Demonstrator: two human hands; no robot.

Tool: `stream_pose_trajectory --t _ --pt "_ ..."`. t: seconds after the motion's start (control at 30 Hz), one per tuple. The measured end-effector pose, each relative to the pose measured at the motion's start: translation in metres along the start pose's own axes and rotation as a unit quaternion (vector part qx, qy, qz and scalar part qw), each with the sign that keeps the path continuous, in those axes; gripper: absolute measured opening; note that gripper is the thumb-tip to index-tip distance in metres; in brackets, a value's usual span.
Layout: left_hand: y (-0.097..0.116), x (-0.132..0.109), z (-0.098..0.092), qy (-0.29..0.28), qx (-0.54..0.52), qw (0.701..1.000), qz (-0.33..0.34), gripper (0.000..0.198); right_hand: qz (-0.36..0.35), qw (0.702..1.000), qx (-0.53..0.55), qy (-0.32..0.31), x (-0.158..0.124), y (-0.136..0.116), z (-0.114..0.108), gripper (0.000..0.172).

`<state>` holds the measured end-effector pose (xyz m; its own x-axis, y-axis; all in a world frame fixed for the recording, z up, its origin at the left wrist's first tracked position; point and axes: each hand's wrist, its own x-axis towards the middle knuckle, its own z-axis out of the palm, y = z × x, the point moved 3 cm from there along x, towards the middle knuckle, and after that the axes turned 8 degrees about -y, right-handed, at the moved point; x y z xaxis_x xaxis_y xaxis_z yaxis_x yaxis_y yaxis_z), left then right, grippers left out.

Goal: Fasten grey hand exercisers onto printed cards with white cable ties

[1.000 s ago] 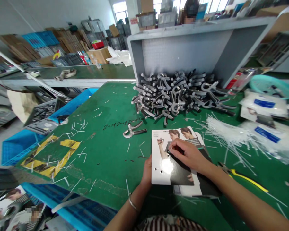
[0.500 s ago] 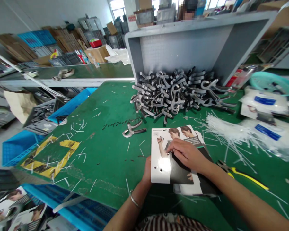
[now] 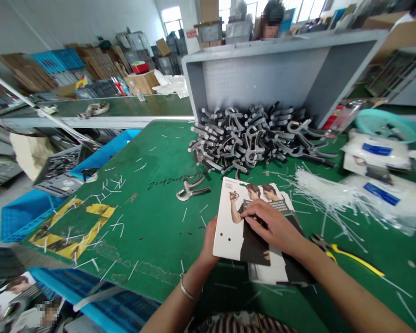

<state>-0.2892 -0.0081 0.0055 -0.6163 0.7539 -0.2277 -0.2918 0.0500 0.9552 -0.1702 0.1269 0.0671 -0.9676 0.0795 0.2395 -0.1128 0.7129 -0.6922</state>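
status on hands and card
Left hand gripping edge of printed card; right hand on its face; second card underneath; white cable ties off right.

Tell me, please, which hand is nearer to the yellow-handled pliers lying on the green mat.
Right: the right hand is nearer, resting on the white printed card, to the left of the yellow-handled pliers. The left hand holds the card's opposite edge, farther away.
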Motion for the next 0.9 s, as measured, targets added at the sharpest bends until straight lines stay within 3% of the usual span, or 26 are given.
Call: stream_pose_trajectory --t 0.2,0.4,0.63,0.9 --pt "0.017 0.001 -0.001 -0.025 0.059 0.997 0.038 0.012 0.003 1.0 0.003 0.02 -0.001 0.002 -0.001 0.014" --pt "0.016 0.001 0.003 -0.021 0.089 0.995 0.039 0.011 -0.003 1.0 0.006 0.019 -0.002 0.003 -0.003 0.015" --pt "0.026 -0.003 0.01 0.028 0.088 0.994 0.058 0.015 -0.002 0.999 0.011 0.03 -0.004 0.004 -0.004 0.015" --pt "0.031 -0.011 0.01 0.023 0.038 0.998 0.036 0.013 -0.014 1.0 -0.001 0.027 -0.005 0.001 -0.006 0.013"
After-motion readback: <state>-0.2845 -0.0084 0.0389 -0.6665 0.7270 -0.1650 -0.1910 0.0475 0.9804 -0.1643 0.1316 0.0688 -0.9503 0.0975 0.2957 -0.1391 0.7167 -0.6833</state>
